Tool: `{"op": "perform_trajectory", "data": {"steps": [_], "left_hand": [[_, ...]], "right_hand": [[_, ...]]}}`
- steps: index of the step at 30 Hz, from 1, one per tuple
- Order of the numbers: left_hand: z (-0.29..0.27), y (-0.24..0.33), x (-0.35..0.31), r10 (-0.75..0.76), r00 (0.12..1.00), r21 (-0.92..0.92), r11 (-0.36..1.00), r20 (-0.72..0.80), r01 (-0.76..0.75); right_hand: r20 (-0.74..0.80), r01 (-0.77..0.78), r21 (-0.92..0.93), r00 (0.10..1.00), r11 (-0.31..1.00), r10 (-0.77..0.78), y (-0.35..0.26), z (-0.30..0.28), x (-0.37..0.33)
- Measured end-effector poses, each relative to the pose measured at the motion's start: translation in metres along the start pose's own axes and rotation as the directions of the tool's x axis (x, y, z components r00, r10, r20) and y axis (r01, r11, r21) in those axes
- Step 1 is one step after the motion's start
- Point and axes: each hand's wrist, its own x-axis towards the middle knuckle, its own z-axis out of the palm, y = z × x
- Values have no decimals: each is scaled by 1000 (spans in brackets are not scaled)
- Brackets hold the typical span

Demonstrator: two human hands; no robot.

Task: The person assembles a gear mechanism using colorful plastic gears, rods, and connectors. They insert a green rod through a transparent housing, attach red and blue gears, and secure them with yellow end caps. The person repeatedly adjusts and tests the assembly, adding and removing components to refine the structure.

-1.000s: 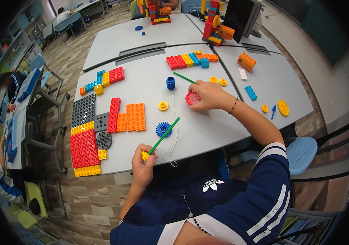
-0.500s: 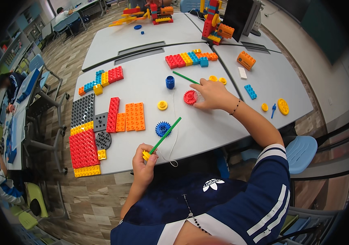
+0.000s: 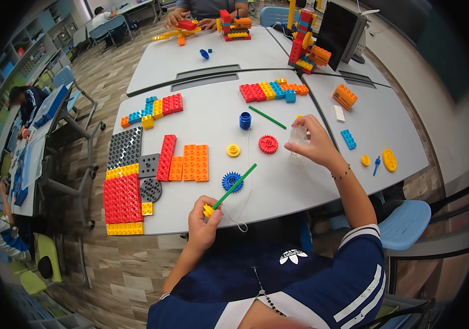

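Observation:
My left hand (image 3: 203, 222) is closed around a small yellow wheel (image 3: 208, 210) at the near table edge. A long green axle (image 3: 237, 185) slants up from that wheel, passing over a blue gear (image 3: 232, 182). On the right, my right hand (image 3: 315, 143) grips a clear plastic block (image 3: 299, 143) between thumb and fingers. Left of it lies a red gear (image 3: 268, 144), and beyond that a second green axle (image 3: 267, 117). A blue spool (image 3: 245, 120) trails a white string (image 3: 249, 175) toward the near edge. One yellow wheel (image 3: 233, 150) rests near the middle.
Coloured bricks and plates (image 3: 122, 197) cover the table's left part. A brick row (image 3: 267, 91) lies at the back. On the right are an orange block (image 3: 344, 97), a blue brick (image 3: 348, 139) and a yellow gear (image 3: 389, 160). Across the table, a person's hands (image 3: 179, 17) touch a brick model.
My right hand has moved right, away from the red gear, carrying the clear block. My left hand keeps the yellow wheel and axle. The view has shifted slightly.

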Motion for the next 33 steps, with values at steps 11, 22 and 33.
{"op": "perform_trajectory", "data": {"steps": [11, 22, 33], "left_hand": [[5, 11, 7, -28, 1000, 5, 1000, -1, 28], [7, 25, 23, 76, 987, -6, 997, 142, -76], [7, 47, 20, 163, 889, 52, 978, 427, -204]], "right_hand": [[-76, -28, 65, 997, 998, 33, 24, 21, -18], [-338, 425, -295, 792, 856, -509, -42, 5, -43], [82, 712, -151, 700, 685, -710, -102, 23, -64]]}}
